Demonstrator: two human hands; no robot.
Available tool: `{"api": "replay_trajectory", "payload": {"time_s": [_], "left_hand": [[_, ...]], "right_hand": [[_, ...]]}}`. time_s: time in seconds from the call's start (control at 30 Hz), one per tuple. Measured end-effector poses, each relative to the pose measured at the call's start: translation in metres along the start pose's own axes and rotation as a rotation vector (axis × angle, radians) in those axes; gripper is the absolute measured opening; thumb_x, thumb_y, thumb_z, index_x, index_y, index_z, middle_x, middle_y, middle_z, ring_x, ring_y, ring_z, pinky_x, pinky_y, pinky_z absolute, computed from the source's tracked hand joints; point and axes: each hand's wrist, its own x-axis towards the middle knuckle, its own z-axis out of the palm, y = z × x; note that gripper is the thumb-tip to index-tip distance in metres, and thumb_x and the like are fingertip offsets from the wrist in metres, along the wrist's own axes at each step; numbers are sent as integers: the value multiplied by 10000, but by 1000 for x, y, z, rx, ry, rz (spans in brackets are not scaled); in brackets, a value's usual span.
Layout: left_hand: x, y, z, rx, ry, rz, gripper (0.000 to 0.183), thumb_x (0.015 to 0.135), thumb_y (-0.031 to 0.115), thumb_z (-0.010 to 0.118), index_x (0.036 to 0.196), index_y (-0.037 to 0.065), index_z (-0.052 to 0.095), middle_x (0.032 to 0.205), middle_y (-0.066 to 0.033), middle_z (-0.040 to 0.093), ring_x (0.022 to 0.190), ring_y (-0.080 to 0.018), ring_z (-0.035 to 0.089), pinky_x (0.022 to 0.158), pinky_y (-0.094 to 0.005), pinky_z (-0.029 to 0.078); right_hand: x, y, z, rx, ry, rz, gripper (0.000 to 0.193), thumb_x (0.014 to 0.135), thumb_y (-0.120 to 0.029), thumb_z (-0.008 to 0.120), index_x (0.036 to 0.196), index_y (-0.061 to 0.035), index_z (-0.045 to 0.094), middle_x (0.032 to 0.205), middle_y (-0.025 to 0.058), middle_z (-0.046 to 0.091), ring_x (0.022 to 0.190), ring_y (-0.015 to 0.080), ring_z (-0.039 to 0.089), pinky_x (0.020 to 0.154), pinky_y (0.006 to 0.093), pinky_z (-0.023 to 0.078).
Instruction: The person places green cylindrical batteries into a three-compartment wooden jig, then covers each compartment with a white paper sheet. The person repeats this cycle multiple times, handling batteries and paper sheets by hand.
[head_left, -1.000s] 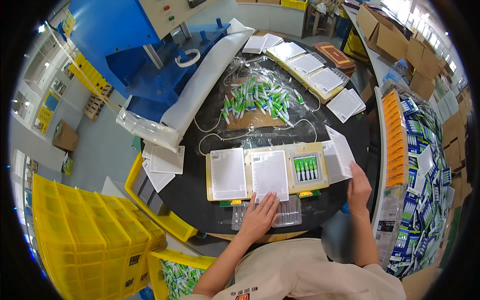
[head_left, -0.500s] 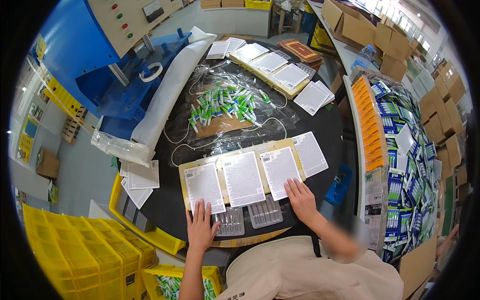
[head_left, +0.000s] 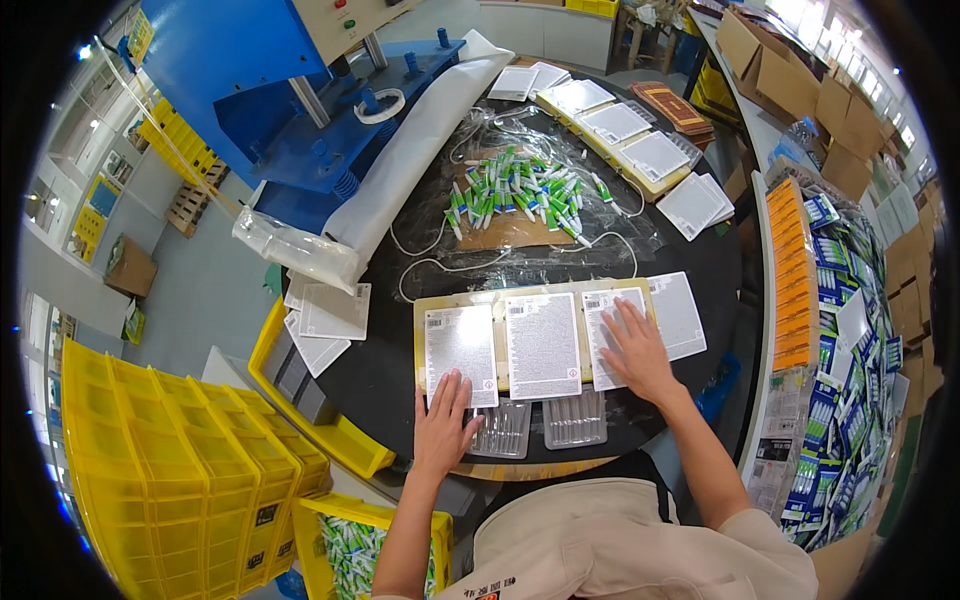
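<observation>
The right grip (head_left: 637, 355) is spread flat, fingers fanned toward 11 o'clock, resting on the right card (head_left: 596, 345), with nothing pinched in it. The left grip (head_left: 442, 435) is open as well, its fingers extended toward 12 o'clock, the fingertips lying over the near edge of the left card (head_left: 458, 345) and grasping nothing. Between these two lies the middle card (head_left: 543, 345), clear of both hands. All three white printed cards sit side by side on a long yellow holder (head_left: 419, 340), their near ends overhanging its edge.

Taking the holder as the clock's centre, with 12 pointing away from the person, two clear ribbed plastic trays (head_left: 576, 418) stick out at 6 o'clock, partly beneath the cards. Loose white card (head_left: 680, 318) lies at 3 o'clock, by the holder's end, and more loose cards (head_left: 335, 312) overlap at 9. The black counter (head_left: 380, 410) carries all this. At 12 is a pile of green-and-white tubes (head_left: 520, 195), with brown cardboard (head_left: 500, 238) under it; a white cord (head_left: 440, 264) runs between pile and holder. A second yellow holder bearing three cards (head_left: 616, 123) stands near 1 o'clock. Beyond the counter, a blue machine (head_left: 220, 80) rises toward 10, yellow crates (head_left: 150, 450) stand at 8, and packaged tubes (head_left: 835, 380) are heaped at 3.
</observation>
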Motion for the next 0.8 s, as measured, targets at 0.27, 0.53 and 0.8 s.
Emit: {"api": "replay_trajectory", "payload": {"time_s": [0.27, 0.53, 0.8], "left_hand": [[42, -3, 0, 39, -130, -34, 787, 956, 548, 586, 1583, 123, 373, 1669, -201, 247, 1554, -333, 230, 1231, -643, 86], [69, 61, 11, -39, -18, 228, 761, 965, 539, 588, 1549, 84, 411, 1651, -210, 282, 1547, -336, 248, 1227, -640, 146], [69, 87, 28, 78, -73, 152, 816, 947, 515, 638, 1547, 22, 389, 1621, -221, 329, 1537, -336, 266, 1225, -606, 168]], "right_hand": [[12, 11, 35, -62, 41, -16, 635, 967, -447, 616, 1505, -129, 499, 1632, 203, 311, 1525, 393, 261, 1231, 615, 138], [37, -28, 41, -7, 93, -113, 602, 1001, -424, 571, 1519, -131, 477, 1629, 191, 335, 1532, 337, 282, 1240, 598, 150], [64, -55, 58, -29, 28, -220, 539, 1036, -353, 523, 1525, -135, 460, 1626, 164, 358, 1527, 306, 305, 1246, 552, 193]]}}
